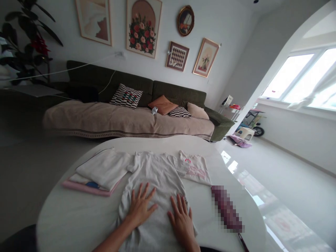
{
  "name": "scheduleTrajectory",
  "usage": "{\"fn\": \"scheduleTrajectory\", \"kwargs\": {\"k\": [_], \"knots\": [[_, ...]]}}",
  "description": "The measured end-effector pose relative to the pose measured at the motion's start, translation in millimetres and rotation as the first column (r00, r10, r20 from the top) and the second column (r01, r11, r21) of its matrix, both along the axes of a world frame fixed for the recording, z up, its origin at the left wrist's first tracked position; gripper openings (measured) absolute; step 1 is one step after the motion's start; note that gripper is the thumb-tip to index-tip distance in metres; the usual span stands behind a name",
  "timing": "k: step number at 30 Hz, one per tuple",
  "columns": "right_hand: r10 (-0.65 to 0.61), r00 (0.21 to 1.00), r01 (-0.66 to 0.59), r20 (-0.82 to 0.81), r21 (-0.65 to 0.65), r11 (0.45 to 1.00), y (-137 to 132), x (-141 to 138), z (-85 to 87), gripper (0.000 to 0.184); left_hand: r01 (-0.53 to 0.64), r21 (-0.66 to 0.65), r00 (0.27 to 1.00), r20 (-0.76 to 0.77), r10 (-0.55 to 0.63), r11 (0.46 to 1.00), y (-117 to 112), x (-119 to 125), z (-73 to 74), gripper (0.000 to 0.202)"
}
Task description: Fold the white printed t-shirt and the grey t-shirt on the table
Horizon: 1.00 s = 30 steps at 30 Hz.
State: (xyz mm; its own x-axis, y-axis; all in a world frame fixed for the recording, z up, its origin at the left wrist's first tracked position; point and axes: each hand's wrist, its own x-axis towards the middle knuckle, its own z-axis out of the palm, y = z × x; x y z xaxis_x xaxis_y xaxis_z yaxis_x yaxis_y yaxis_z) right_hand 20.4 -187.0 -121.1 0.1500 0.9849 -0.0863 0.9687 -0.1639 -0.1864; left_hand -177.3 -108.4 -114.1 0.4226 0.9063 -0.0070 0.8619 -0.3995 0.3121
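Note:
A pale grey T-shirt (154, 175) lies spread flat on a round white table (78, 217) right in front of me. My left hand (140, 206) rests flat on its lower middle, fingers spread. My right hand (182, 218) lies flat on the shirt's right side, fingers stretched out. Neither hand holds anything. To the left sits a stack of folded clothes (103, 169), white on top with a pink piece underneath. A white garment with pink print (195, 169) lies at the shirt's right shoulder.
A blurred-out object (227, 210) lies on the table at the right, with a dark pen-like tip (243, 242) by the edge. Behind the table stands a dark green sofa (126, 105) with a beige cover and cushions. A plant (23, 42) stands far left.

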Motion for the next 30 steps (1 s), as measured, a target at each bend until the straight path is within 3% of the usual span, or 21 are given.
{"fn": "scheduleTrajectory", "kwargs": {"k": [5, 9, 13, 16, 18, 22, 24, 27, 30], "knots": [[-0.022, 0.999, 0.023, 0.041, -0.016, 1.000, 6.9, 1.3, 6.4, 0.053, 0.024, -0.058, 1.000, -0.014, -0.025, 0.998, 6.3, 1.0, 14.5, 0.062], [-0.042, 0.995, 0.044, 0.087, -0.018, 0.999, -1.6, -12.1, 13.1, 0.055, 0.041, -0.070, 0.999, 0.009, -0.040, 0.997, -7.9, -21.7, 22.1, 0.062], [0.024, 0.999, -0.024, 0.041, 0.002, 1.000, -11.5, -38.0, 3.7, 0.056, -0.106, -0.008, 0.994, 0.000, 0.106, 0.994, -29.9, -52.0, 7.6, 0.057], [0.052, 0.999, -0.052, 0.014, 0.012, 0.999, -16.6, -49.7, -13.6, 0.055, -0.098, 0.031, 0.995, -0.014, 0.099, 0.995, -39.6, -69.7, -2.6, 0.055], [0.050, 0.999, -0.050, 0.004, 0.042, 0.998, -18.6, -50.4, -21.9, 0.054, -0.083, 0.043, 0.996, -0.032, 0.085, 0.996, -39.6, -74.0, -0.6, 0.055], [0.075, 0.994, -0.070, -0.083, 0.066, 0.995, -21.0, -46.3, -19.6, 0.054, -0.146, 0.048, 0.987, -0.058, 0.149, 0.988, -25.6, -56.5, 14.5, 0.050], [0.070, 0.987, -0.055, -0.146, 0.099, 0.994, -20.9, -45.6, -12.0, 0.054, -0.124, 0.099, 0.992, -0.011, 0.126, 0.987, -15.7, -40.7, 16.1, 0.049], [0.088, 0.940, -0.027, -0.330, 0.187, 0.982, -13.9, -38.4, 2.0, 0.042, -0.047, 0.129, 0.998, 0.040, 0.042, 0.991, -4.3, -23.7, 5.2, 0.051], [0.073, 0.882, 0.041, -0.466, 0.229, 0.973, 10.6, -10.1, 17.4, 0.030, -0.039, 0.098, 0.998, 0.043, 0.035, 0.994, -0.3, -20.6, -10.8, 0.053]]}}
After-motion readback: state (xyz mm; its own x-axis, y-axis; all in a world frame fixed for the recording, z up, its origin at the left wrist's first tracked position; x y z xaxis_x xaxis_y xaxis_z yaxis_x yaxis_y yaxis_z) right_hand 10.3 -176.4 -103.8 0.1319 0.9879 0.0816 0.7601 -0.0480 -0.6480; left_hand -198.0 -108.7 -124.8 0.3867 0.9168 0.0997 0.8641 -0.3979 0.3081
